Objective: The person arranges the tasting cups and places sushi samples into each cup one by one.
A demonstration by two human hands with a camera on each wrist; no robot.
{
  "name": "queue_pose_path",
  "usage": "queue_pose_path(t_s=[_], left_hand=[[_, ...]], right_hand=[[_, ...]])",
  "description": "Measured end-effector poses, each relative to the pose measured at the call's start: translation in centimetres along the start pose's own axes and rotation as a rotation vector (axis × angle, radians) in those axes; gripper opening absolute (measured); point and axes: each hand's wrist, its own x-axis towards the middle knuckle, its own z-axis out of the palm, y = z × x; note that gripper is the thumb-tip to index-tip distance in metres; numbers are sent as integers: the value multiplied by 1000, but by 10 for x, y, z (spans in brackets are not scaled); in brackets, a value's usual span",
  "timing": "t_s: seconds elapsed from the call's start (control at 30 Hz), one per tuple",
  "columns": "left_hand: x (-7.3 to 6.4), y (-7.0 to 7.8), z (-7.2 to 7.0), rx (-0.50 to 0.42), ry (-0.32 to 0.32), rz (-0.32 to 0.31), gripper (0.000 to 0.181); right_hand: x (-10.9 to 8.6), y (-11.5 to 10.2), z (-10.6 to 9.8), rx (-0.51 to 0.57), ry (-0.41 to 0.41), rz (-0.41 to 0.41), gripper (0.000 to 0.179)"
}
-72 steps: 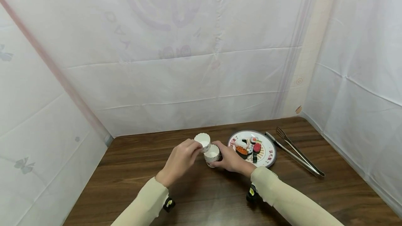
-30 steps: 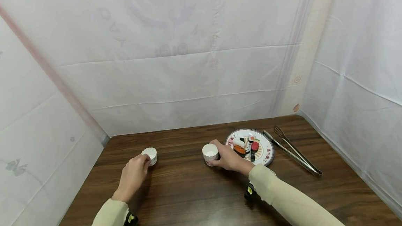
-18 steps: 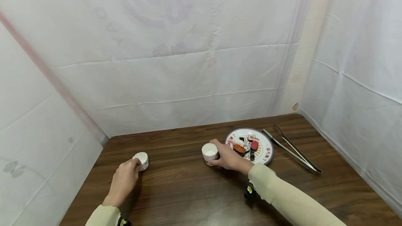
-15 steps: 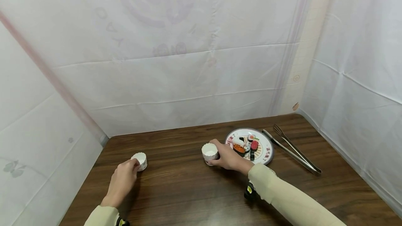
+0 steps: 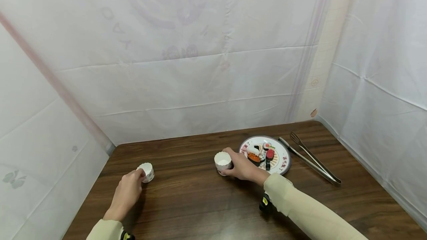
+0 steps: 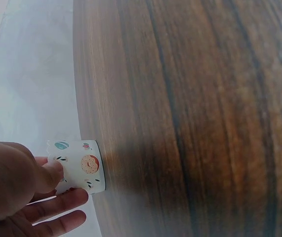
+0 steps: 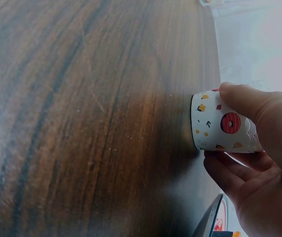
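Note:
At the left of the table, my left hand [image 5: 127, 193] pinches a white paper baking cup [image 5: 148, 173] by its scalloped rim. The left wrist view shows the thumb on the printed wall of this cup [image 6: 79, 165], whose base meets the wood; two fingers stretch out below it. Mid-table, my right hand [image 5: 245, 167] grips a second paper baking cup [image 5: 223, 163], upright with its white inside showing from above. Close up in the right wrist view, thumb and fingers lie on opposite sides of that cup [image 7: 224, 121], printed with a red doughnut and small leaves.
Right of my right hand lies a round plate [image 5: 284, 158] with several sushi pieces [image 5: 254, 159] on it. Metal tongs [image 5: 313, 161] rest on the wooden table [image 5: 200, 203] farther right. White sheets [image 5: 186, 84] hang behind and along both sides.
My left hand has carried its cup from above the other cup over to the left side, easing slightly farther left and nearer in the last half second. My right hand stays on its cup.

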Motion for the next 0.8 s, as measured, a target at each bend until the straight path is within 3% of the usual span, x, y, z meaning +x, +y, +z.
queue_pose_path(t_s=[0.8], left_hand=[[0, -1, 1, 5, 15, 29, 17]], right_hand=[[0, 0, 0, -11, 3, 1, 71]])
